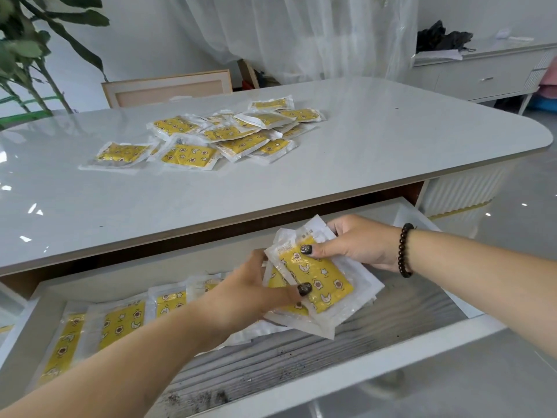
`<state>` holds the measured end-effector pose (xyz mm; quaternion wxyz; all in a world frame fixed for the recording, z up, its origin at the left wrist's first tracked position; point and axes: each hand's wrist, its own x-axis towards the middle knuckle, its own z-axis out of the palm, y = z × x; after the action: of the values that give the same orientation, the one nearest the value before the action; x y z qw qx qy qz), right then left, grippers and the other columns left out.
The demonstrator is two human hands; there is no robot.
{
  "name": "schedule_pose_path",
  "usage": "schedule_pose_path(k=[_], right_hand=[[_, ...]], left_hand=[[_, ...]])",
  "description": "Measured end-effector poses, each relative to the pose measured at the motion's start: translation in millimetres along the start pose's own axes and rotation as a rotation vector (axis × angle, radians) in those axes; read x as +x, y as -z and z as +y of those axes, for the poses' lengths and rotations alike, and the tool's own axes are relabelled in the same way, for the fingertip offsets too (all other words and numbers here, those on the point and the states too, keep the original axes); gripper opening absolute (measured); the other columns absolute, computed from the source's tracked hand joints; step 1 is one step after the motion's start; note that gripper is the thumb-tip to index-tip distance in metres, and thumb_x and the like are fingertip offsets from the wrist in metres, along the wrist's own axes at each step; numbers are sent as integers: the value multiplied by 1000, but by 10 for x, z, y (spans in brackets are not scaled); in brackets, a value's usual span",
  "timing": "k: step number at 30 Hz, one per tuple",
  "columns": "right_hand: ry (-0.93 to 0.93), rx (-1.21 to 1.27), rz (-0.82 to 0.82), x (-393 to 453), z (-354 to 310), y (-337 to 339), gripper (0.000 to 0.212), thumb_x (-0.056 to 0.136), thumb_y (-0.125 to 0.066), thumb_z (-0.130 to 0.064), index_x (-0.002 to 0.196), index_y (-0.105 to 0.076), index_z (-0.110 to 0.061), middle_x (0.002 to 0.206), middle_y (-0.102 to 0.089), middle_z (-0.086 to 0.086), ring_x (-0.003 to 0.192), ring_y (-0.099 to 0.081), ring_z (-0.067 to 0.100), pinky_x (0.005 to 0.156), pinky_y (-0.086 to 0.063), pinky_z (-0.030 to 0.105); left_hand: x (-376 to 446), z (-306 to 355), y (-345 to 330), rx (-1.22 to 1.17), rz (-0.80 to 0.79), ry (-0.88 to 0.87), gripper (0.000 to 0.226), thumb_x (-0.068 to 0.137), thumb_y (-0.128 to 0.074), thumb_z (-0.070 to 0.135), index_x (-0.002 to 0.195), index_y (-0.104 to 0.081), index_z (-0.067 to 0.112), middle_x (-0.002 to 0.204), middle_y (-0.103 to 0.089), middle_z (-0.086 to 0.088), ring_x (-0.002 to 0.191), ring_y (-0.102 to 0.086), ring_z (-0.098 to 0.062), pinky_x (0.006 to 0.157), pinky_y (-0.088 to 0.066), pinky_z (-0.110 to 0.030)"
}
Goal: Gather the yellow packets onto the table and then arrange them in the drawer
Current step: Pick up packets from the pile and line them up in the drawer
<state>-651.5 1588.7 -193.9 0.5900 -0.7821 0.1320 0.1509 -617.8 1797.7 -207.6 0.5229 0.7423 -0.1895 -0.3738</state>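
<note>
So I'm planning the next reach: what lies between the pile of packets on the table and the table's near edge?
Nothing: in the head view that stretch of table is bare, from the pile of packets to the edge above the drawer.

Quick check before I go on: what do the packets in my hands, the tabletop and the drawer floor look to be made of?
Packets: clear, glossy plastic film with sealed white edges round a yellow printed insert; crinkles and glare suggest thin film. Both the left hand and the right hand hold them.
Tabletop: pale, polished, stone-like or glazed slab; it mirrors window light.
Drawer floor: grey wood-grain, matt, probably laminate, with dark specks.
</note>
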Motion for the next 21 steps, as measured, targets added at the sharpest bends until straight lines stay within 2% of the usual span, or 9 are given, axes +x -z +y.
schedule_pose_path(k=[2,3,5,8,12,15,17,19,21], right_hand=[[51,-95,55,8,-4,-28,21,83,-71,-21,99,-71,-7,100,-74,5,95,-70,20,93,-53,40],[75,-146,77,11,-1,-49,23,83,-71,-24,99,-71,-7,100,-74,4,96,-70,19,94,-53,39],[115,-190,95,18,5,-88,26,84,-71,-26,103,-70,-8,102,-74,4,97,-70,19,93,-53,38],[206,-119,80,21,10,-99,28,81,-73,-15,108,-64,-14,108,-71,1,100,-69,17,90,-55,41],[292,-103,88,12,6,-75,35,77,-75,-7,107,-59,-14,106,-70,6,99,-68,20,86,-57,41],[310,-299,165,-19,-24,-92,36,71,-82,-15,95,-57,-26,97,-66,-6,86,-65,9,76,-56,25],[340,-467,275,-37,-52,-95,29,68,-84,-25,84,-60,-25,87,-61,-11,71,-55,-2,61,-44,10],[358,-497,354,-37,-47,-85,22,70,-82,-28,72,-61,-21,75,-61,-11,59,-51,-4,55,-38,9],[328,-385,368,-30,-38,-81,24,74,-80,-23,66,-59,-14,70,-64,-2,52,-57,0,50,-44,15]], left_hand=[[1,2,-32,91,29,7,70,63,-87,28,117,-43,34,107,-71,7,95,-70,-10,84,-57,-29],[9,-6,-41,114,60,4,71,60,-89,29,114,-43,36,104,-71,8,93,-70,-9,84,-57,-30],[27,-23,-31,87,130,3,66,63,-89,22,113,-46,33,102,-72,5,90,-72,-13,85,-58,-38],[38,-11,10,13,154,5,55,72,-84,19,117,-52,23,99,-76,-2,89,-73,-24,90,-55,-50],[56,-14,37,-40,192,2,31,86,-70,14,114,-57,18,91,-77,-3,82,-74,-24,76,-58,-36],[84,-53,36,28,206,13,16,92,-62,20,108,-59,19,91,-76,-7,83,-73,-29,82,-57,-43],[90,-67,33,81,219,11,11,94,-59,27,105,-60,24,92,-74,-12,77,-67,-31,76,-52,-42],[82,-52,14,81,209,9,11,95,-56,31,103,-60,26,90,-73,-14,72,-61,-27,69,-46,-39],[66,-32,-7,56,173,6,15,96,-53,32,107,-59,24,86,-75,-5,69,-66,-22,64,-48,-31]])
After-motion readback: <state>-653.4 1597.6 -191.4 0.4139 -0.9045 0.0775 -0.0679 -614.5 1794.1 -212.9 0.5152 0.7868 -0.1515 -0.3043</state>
